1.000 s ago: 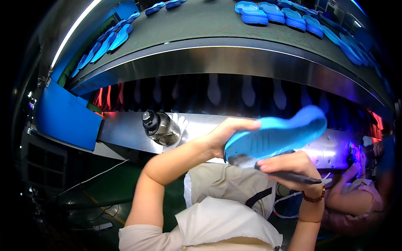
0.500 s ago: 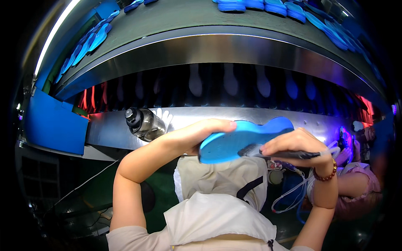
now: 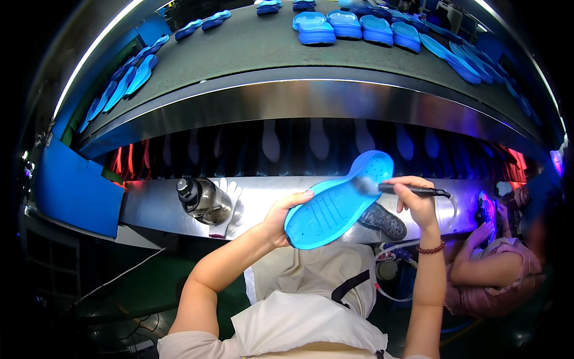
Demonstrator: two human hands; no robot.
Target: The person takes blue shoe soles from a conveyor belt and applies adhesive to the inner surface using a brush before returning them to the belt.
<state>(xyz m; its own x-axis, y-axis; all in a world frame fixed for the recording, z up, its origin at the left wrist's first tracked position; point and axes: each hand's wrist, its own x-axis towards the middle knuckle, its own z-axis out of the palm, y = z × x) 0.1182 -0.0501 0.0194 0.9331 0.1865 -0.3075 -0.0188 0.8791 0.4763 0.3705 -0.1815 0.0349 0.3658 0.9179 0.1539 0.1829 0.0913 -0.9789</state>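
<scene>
A bright blue shoe sole (image 3: 327, 210) is held above the bench, tilted, its raised rim and grooved, dotted face turned up. My left hand (image 3: 280, 219) grips it by the edge of the wide end, thumb on top. My right hand (image 3: 420, 207) is closed round the black handle of a brush (image 3: 412, 190), thumb and fingers pinching it. The blurred bristles touch or hover just over the sole's narrower, round end. Below the brush, partly behind the blue sole, a dark, dotted sole-shaped piece (image 3: 387, 224) lies on the metal bench.
On the metal bench (image 3: 156, 206) stand a dark bottle (image 3: 204, 201) and a white glove (image 3: 231, 202). Above runs a green conveyor belt (image 3: 239, 51) carrying several blue soles (image 3: 315, 29) behind a steel edge. A co-worker (image 3: 499, 263) sits close at the right, with hands near a lit sole.
The blue sole has turned, so its grooved face now shows. The brush has moved to its round end. With the view shifted, the dark sole-shaped piece shows on the bench.
</scene>
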